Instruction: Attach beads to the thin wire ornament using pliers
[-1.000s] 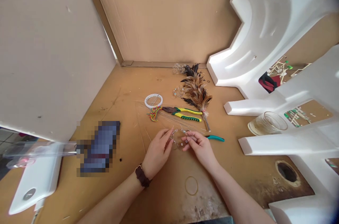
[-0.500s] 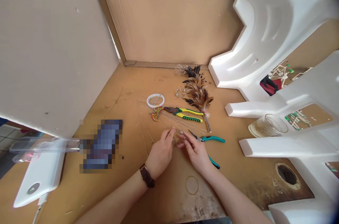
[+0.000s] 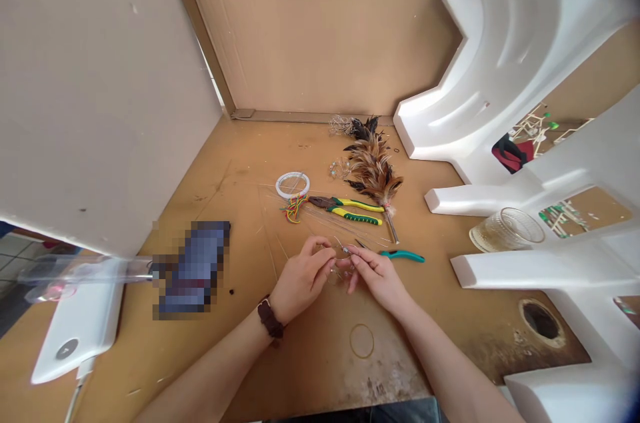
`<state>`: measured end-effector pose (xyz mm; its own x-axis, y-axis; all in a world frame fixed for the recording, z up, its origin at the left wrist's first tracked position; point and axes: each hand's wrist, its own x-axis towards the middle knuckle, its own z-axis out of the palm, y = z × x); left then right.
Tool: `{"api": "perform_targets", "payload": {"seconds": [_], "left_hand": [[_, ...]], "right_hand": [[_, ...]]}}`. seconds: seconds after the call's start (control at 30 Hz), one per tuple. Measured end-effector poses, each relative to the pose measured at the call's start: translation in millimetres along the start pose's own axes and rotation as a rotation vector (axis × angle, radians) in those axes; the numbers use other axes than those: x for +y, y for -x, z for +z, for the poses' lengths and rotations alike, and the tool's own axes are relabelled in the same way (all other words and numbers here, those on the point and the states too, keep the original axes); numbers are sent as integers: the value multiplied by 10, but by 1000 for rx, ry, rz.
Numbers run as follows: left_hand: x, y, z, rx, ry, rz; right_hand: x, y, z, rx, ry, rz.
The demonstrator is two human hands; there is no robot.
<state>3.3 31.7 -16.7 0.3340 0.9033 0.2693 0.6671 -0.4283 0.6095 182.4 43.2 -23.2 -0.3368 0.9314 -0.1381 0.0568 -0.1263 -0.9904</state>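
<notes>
Between my hands is a thin beaded wire (image 3: 345,250), bent into loops, with small pale beads. My right hand (image 3: 379,276) pinches it near a bead with thumb and forefinger. The fingers of my left hand (image 3: 303,274), which has a dark strap at its wrist, are closed on the wire from the other side; the exact grip is partly hidden. Teal-handled pliers (image 3: 406,255) lie beside and partly under my right hand. Farther back are yellow-and-green pliers (image 3: 353,212), a white ring (image 3: 278,186), colourful threads (image 3: 295,209) and loose wires.
A feather duster (image 3: 373,166) lies behind, beside another beaded wire piece (image 3: 339,169) and a wire tangle (image 3: 343,124). At right, a glass (image 3: 507,230) stands among white moulded panels (image 3: 500,271). A blurred phone (image 3: 195,266) and white power bank (image 3: 83,326) are left. A thin ring (image 3: 361,341) lies in front.
My left hand has turned slightly, its forefinger now bent and raised. The right hand has shifted a little, covering the lower teal handle. The wire loops between them have changed angle.
</notes>
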Motion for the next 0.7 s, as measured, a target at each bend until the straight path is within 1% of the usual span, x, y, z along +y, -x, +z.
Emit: {"api": "perform_targets", "payload": {"seconds": [0.07,0.13,0.3,0.37,0.47,0.53,0.63,0.7], "left_hand": [[-18,-12,13,13,48,-15],[-34,-21,28,35,134,-54],[-66,-21,77,62,527,-251],[-76,-23,94,98,614,-304],[-83,-28,108,152,660,-366],[-81,-28,109,166,672,-397],[-87,-21,101,129,635,-400],[-108,-18,85,73,527,-383]], "right_hand": [[4,-5,-12,-17,-35,14],[5,-18,-35,13,-54,5],[-54,-55,-103,187,-116,6],[-72,-62,-112,221,-156,14],[-61,-62,-92,203,-169,24],[-30,-59,-66,174,-140,32],[27,-58,-43,132,-79,42],[54,-57,-52,122,-51,57]]}}
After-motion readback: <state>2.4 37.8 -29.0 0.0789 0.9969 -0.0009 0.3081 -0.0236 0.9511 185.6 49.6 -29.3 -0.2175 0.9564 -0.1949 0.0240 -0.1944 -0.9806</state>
